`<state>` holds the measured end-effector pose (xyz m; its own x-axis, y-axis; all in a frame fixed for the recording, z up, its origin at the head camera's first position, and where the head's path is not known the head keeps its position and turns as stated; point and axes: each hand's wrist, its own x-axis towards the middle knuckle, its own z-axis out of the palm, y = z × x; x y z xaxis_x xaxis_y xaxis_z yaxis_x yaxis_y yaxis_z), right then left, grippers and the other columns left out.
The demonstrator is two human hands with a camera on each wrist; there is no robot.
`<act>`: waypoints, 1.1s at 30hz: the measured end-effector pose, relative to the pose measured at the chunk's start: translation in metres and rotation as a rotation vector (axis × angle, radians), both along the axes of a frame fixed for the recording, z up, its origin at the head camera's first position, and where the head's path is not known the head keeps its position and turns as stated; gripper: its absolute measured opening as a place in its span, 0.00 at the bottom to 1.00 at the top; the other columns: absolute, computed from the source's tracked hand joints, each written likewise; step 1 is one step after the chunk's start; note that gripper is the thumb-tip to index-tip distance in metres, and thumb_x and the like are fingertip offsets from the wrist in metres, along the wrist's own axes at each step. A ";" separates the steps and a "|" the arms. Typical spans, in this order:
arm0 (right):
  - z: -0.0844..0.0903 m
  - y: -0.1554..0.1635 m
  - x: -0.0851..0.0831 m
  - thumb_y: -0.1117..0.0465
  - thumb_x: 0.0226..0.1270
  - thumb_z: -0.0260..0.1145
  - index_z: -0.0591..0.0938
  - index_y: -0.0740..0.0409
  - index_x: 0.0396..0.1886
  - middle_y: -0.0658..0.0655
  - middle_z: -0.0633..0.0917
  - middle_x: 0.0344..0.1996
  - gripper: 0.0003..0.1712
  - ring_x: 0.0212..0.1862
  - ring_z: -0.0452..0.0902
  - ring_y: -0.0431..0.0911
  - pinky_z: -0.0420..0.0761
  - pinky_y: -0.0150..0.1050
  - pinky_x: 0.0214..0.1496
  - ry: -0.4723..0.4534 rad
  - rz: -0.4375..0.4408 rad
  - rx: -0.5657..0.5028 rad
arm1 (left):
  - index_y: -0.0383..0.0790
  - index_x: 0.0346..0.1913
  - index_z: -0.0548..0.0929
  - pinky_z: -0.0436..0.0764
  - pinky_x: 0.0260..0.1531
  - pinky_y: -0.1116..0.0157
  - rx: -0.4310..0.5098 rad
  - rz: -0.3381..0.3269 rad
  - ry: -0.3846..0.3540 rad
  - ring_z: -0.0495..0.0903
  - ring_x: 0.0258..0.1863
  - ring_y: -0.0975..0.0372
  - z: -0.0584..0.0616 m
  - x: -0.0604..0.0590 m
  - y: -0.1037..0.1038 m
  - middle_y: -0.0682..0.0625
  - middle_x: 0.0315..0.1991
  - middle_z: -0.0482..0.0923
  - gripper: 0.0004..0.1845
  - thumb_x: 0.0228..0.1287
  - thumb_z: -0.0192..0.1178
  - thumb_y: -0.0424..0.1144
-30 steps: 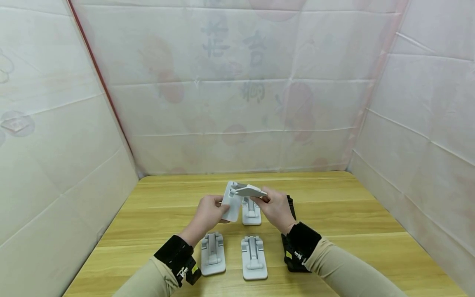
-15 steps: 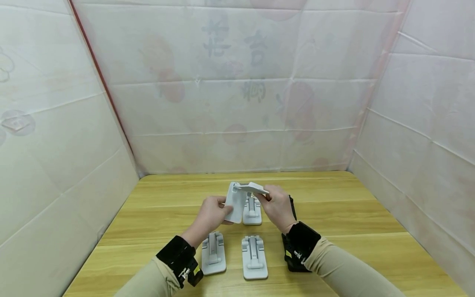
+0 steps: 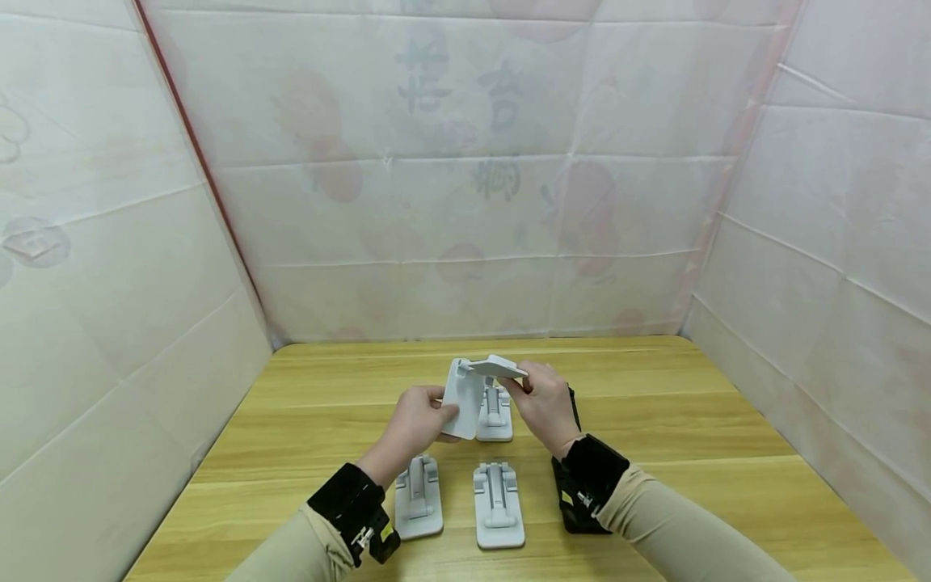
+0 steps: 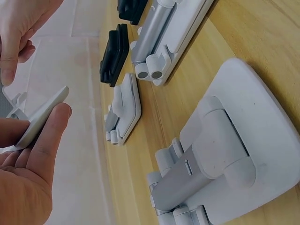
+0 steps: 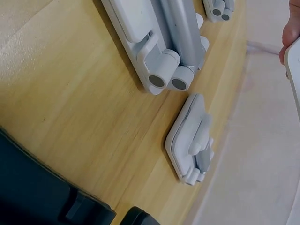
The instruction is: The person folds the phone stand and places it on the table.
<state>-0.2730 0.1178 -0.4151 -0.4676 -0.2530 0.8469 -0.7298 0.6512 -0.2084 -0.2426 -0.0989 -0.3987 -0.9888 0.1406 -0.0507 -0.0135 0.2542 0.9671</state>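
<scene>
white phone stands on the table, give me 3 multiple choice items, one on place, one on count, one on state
1. Where is the unfolded white phone stand?
A. flat on the wooden table
B. held above the table between both hands
C. leaning on the back wall

2. How many folded white stands lie on the table in the head view?
A. one
B. three
C. six

3. How does the left hand stand?
A. gripping one plate of the stand
B. flat on the table
C. out of view

Answers: 1 B, the left hand and the right hand hold it up off the table. 2 B, one far, two near. 3 A, its fingers and thumb pinch the lower plate.
</scene>
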 end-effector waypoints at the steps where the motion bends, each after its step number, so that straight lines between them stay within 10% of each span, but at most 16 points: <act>1: 0.000 0.000 0.000 0.66 0.62 0.75 0.78 0.57 0.34 0.45 0.60 0.24 0.11 0.28 0.52 0.38 0.57 0.38 0.33 -0.006 -0.003 0.005 | 0.22 0.62 0.77 0.92 0.39 0.53 0.002 0.003 -0.006 0.87 0.43 0.46 0.000 0.000 0.000 0.31 0.47 0.83 0.20 0.71 0.58 0.27; 26: 0.014 0.001 -0.003 0.71 0.55 0.78 0.85 0.59 0.34 0.50 0.81 0.24 0.10 0.25 0.67 0.40 0.68 0.38 0.30 0.098 0.084 0.050 | 0.20 0.61 0.77 0.92 0.32 0.59 -0.022 0.119 -0.003 0.87 0.42 0.44 -0.005 -0.009 -0.018 0.31 0.47 0.83 0.20 0.70 0.58 0.27; 33: 0.012 0.000 0.000 0.65 0.69 0.70 0.84 0.59 0.36 0.52 0.81 0.28 0.03 0.29 0.68 0.42 0.69 0.37 0.34 0.136 0.102 0.131 | 0.20 0.61 0.77 0.92 0.37 0.55 0.024 0.110 -0.032 0.85 0.46 0.43 -0.006 -0.006 -0.018 0.29 0.50 0.81 0.19 0.71 0.59 0.27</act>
